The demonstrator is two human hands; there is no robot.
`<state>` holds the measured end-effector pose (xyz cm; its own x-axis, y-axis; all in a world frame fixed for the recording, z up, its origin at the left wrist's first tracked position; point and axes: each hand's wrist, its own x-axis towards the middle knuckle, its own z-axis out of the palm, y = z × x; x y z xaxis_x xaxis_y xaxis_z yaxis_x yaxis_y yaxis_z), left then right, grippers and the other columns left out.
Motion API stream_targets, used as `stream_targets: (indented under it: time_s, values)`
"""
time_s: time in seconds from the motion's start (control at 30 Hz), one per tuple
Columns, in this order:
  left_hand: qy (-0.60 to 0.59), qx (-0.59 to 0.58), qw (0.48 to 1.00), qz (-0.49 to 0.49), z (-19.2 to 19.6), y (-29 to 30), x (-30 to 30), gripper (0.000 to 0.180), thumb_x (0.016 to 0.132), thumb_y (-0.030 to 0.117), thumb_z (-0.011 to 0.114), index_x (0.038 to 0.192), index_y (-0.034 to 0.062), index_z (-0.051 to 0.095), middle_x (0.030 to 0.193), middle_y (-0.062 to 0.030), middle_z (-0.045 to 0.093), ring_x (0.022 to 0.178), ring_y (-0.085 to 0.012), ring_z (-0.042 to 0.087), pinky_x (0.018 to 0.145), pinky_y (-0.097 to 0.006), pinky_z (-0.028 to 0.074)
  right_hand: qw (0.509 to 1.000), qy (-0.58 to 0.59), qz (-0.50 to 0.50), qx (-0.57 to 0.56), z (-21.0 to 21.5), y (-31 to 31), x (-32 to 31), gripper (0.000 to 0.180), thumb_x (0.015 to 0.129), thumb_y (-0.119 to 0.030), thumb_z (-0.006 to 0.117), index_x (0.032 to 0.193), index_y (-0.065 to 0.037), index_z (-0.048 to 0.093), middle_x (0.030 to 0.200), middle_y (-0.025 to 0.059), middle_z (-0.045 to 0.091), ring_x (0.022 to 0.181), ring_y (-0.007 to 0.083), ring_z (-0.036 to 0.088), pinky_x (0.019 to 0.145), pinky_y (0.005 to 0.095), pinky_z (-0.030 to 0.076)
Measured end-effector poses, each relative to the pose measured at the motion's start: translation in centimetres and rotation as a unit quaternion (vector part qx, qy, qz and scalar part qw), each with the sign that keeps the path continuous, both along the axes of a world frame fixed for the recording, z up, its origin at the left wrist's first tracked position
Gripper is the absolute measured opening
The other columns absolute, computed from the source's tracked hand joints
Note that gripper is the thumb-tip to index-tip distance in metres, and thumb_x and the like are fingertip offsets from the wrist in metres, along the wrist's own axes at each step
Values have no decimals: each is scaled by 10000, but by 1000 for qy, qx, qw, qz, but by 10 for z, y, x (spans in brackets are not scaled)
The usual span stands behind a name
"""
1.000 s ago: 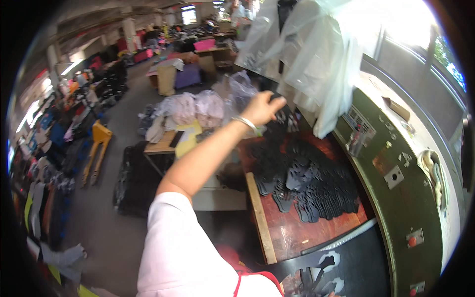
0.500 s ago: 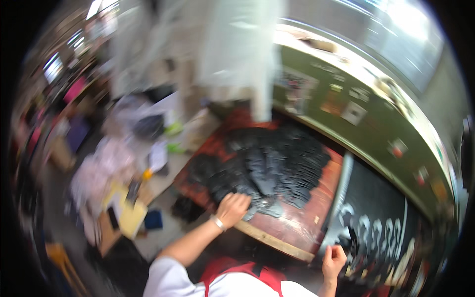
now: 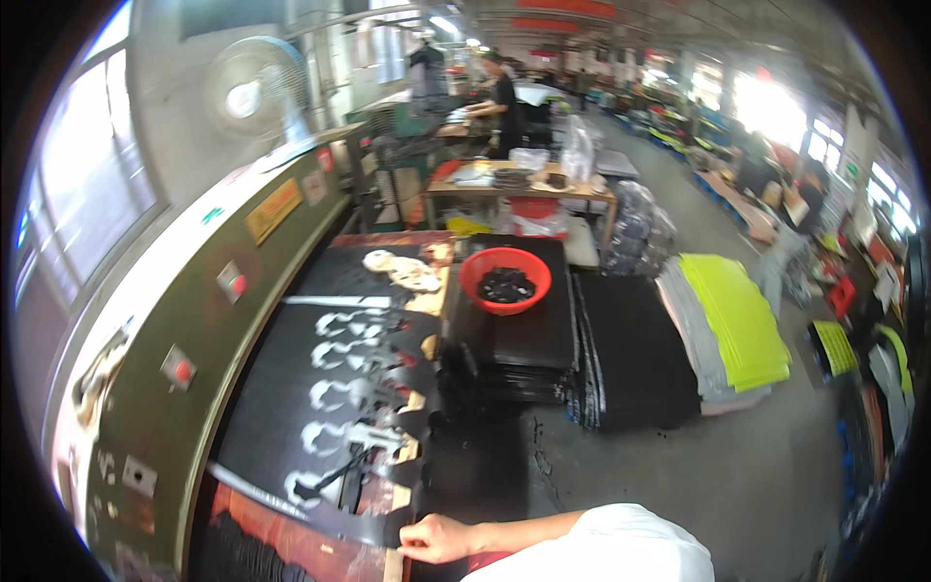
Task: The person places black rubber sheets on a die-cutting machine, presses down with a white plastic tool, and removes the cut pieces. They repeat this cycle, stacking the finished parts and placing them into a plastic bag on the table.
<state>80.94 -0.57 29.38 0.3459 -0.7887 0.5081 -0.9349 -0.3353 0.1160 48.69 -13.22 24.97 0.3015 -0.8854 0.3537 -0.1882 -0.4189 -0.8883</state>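
My right hand is at the lower middle, its fingers closed at the near edge of a black sheet with a row of cut-out holes. The sheet lies on a reddish-brown worktable beside a long green machine beam. A black tool-like object lies on the sheet near the closest holes; its kind is unclear. Small black cut pieces are heaped at the lower left. My left hand is out of view.
Right of the sheet, a red bowl of black pieces rests on stacked black sheets. Farther right lie more black sheets and yellow-green sheets. A fan stands behind. A person in black works at the back.
My view has swung right, from the heap of black pieces to the holed sheet. My left hand has left the picture; my right hand is now at the sheet's near edge.
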Motion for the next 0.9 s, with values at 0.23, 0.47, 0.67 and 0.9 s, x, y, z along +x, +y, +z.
stream_targets:
  time_s: [0.23, 0.47, 0.67, 0.9]
  values:
    - [1, -21, 970, -241, 1, -147, -54, 273, 841, 178, 684, 1062, 26, 636, 939, -154, 641, 862, -310, 605, 770, -407, 494, 996, 81, -15, 27, -10, -19, -32, 256, 828, -306, 651, 699, -90, 603, 643, 163, 593, 580, 372, 577, 522, 461, 431]
    - [2, -6, 950, -311, -4, -212, -93, 179, 842, 171, 674, 996, 78, 677, 817, -118, 627, 766, -296, 599, 694, -388, 492, 989, 113, -31, 91, 10, -51, -77, 233, 835, -305, 659, 808, -74, 658, 709, 162, 643, 642, 339, 630, 580, 434, 479]
    - [43, -28, 947, -317, 6, -178, -74, 154, 872, 71, 632, 1018, 39, 666, 902, -155, 642, 785, -309, 616, 699, -385, 511, 998, 61, -1, 16, -8, -65, -60, 303, 884, -276, 644, 716, -53, 526, 599, 139, 562, 552, 333, 583, 500, 404, 441]
    - [114, 32, 967, -226, 10, -59, -4, 167, 909, 82, 565, 1012, -13, 656, 935, -193, 639, 873, -355, 604, 770, -414, 496, 998, 63, 3, -30, -22, -13, 23, 211, 860, -193, 666, 739, -47, 573, 606, 99, 556, 525, 273, 571, 481, 355, 436]
